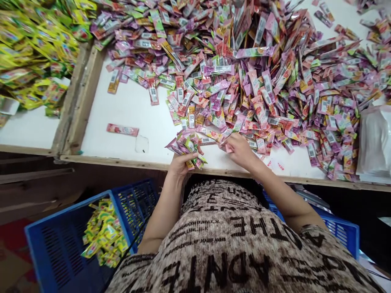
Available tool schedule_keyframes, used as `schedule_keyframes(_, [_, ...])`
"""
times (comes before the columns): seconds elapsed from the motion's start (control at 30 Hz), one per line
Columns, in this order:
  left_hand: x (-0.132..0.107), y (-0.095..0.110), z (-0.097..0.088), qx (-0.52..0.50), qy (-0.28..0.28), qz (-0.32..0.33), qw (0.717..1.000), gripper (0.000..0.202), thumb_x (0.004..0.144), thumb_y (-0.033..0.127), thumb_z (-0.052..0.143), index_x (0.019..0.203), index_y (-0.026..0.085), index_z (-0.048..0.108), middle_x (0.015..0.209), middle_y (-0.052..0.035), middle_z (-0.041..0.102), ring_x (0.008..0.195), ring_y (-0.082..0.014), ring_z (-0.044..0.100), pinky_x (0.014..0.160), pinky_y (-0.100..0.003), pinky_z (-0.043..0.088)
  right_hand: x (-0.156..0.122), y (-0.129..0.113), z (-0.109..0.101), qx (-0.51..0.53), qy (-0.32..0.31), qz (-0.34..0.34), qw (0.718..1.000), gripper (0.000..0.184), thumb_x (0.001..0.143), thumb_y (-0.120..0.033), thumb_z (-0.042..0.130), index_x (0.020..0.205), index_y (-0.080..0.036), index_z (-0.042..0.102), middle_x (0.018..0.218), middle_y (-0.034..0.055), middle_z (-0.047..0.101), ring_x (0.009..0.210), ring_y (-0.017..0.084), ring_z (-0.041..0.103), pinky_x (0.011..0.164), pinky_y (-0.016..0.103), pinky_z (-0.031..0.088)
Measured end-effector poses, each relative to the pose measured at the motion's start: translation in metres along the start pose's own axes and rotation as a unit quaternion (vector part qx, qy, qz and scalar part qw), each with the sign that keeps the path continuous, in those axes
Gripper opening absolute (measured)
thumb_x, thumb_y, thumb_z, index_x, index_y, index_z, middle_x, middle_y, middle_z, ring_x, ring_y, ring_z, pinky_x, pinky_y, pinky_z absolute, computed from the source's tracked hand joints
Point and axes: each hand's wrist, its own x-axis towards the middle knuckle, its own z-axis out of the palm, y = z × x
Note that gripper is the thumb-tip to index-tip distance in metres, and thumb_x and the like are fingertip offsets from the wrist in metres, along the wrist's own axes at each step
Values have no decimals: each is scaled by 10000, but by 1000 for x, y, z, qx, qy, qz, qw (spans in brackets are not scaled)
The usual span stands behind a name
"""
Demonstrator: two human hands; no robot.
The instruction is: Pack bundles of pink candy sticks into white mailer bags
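My left hand (182, 162) is closed around a bunch of small stick packets (186, 145) in purple, pink and green, just over the table's front edge. To its right, my right hand (237, 149) pinches a pink stick packet (224, 142) by its end. Beyond both hands spreads a large heap of similar stick packets (220, 87) in pink, purple, red and orange, many with barcodes showing. One pink packet (122, 129) lies apart on the white tabletop (100, 110), left of my left hand.
A wooden divider (82, 93) separates a pile of yellow packets (33, 49) at the left. Clear plastic bags (375, 142) lie at the right. Below the table stand a blue crate (39, 244) holding yellow packets and another blue crate (342, 230). The table has a raised wooden rim (122, 161).
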Motion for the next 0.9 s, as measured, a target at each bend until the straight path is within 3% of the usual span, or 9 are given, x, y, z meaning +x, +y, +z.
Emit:
schedule_keyframes(0.07, [-1, -2, 9, 9, -37, 7, 999, 418, 517, 156, 867, 904, 145, 708, 825, -58, 749, 740, -213, 711, 623, -289, 577, -4, 1, -6, 174, 52, 34, 983, 85, 881, -243, 564, 861, -178, 614, 890, 47, 573, 851, 199, 542, 791, 327, 396])
schedule_keyframes(0.17, [-7, -12, 38, 31, -90, -26, 995, 506, 489, 138, 896, 959, 157, 711, 926, -71, 763, 859, -247, 725, 780, -361, 598, -12, -11, -6, 349, 83, 60, 931, 201, 860, -392, 635, 828, -208, 561, 826, -3, 540, 805, 167, 539, 779, 297, 429])
schedule_keyframes(0.27, [-14, -29, 70, 12, -94, -74, 993, 479, 506, 230, 913, 934, 150, 714, 797, -53, 747, 769, -250, 722, 788, -416, 594, -17, -28, 4, 376, 148, 77, 912, 249, 896, -462, 608, 862, -226, 538, 838, -1, 547, 838, 169, 548, 806, 297, 446])
schedule_keyframes(0.33, [-16, -37, 82, -18, -89, -53, 994, 537, 501, 229, 918, 996, 161, 721, 887, -60, 763, 875, -261, 729, 896, -430, 565, -19, -34, 8, 329, 186, 63, 924, 263, 946, -488, 536, 1002, -233, 570, 974, 41, 591, 963, 200, 565, 895, 342, 451])
schedule_keyframes(0.47, [-21, -34, 85, 2, -120, -42, 992, 649, 498, 174, 930, 1112, 170, 720, 1039, -89, 767, 1042, -279, 705, 1023, -445, 498, -17, -27, 0, 170, 135, -4, 976, 463, 978, -567, 435, 1296, -260, 571, 1303, 109, 578, 1261, 296, 477, 1109, 513, 320])
schedule_keyframes(0.53, [-24, -29, 84, 11, -114, -33, 993, 664, 491, 154, 928, 1121, 167, 718, 1058, -94, 766, 1070, -290, 698, 1026, -446, 497, -15, -21, -3, 177, 92, -8, 980, 564, 959, -625, 433, 1388, -269, 520, 1366, 111, 560, 1304, 312, 467, 1135, 537, 299])
schedule_keyframes(0.7, [-16, -22, 82, -13, 29, 32, 999, 640, 471, 178, 922, 1077, 173, 718, 1011, -80, 773, 987, -301, 721, 962, -450, 542, -16, -23, 20, 389, 79, 64, 916, 762, 892, -733, 447, 1446, -210, 439, 1379, 142, 573, 1288, 306, 531, 1103, 485, 404])
schedule_keyframes(0.8, [-18, -24, 80, 47, 23, 22, 998, 608, 499, 248, 933, 1068, 181, 728, 1013, -83, 776, 1029, -308, 712, 1004, -443, 525, -27, -37, 39, 428, 57, 110, 895, 958, 657, -643, 793, 1433, -199, 448, 1289, 136, 638, 1199, 325, 593, 1056, 496, 458])
schedule_keyframes(0.9, [-23, -28, 76, 114, 3, -27, 993, 570, 594, 500, 891, 1040, 178, 739, 986, -93, 776, 1134, -338, 677, 1033, -450, 514, -32, -45, 45, 440, 95, 102, 887, 1192, 410, -440, 960, 1452, -213, 429, 1339, 116, 615, 1232, 315, 585, 1085, 463, 446])
